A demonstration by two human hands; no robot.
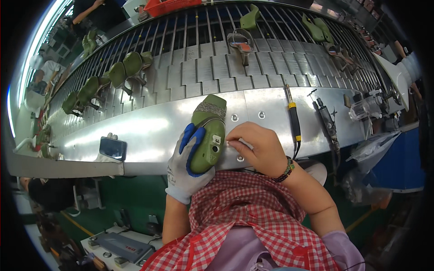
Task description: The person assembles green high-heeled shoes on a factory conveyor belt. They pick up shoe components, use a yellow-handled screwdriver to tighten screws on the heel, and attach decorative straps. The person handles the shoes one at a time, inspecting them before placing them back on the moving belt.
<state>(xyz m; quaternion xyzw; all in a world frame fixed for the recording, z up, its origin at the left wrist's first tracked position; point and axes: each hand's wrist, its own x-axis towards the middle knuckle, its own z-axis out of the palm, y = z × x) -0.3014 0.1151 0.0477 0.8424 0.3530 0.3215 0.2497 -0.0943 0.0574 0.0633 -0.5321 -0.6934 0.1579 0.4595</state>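
Note:
My left hand (186,169), in a white glove with blue-coated fingers, grips a green shoe last (205,143) around its heel end. A glittery grey strap (210,109) and a thinner band cross the last, and a small white label sits near a dark hole in it. Just to the right of the last, my bare right hand (260,147) is closed in a pinch, its fingertips close to the last's side. Whatever lies between those fingertips is too small to make out. A beaded bracelet is on the right wrist.
On the metal bench lie a yellow-and-black soldering-iron-like tool (293,118), a dark air-gun-like tool (326,119) and a phone (112,148) on a white glove. Beyond, a slatted conveyor (199,67) carries several lasts with sandals (117,74). A red basket (169,6) stands far off.

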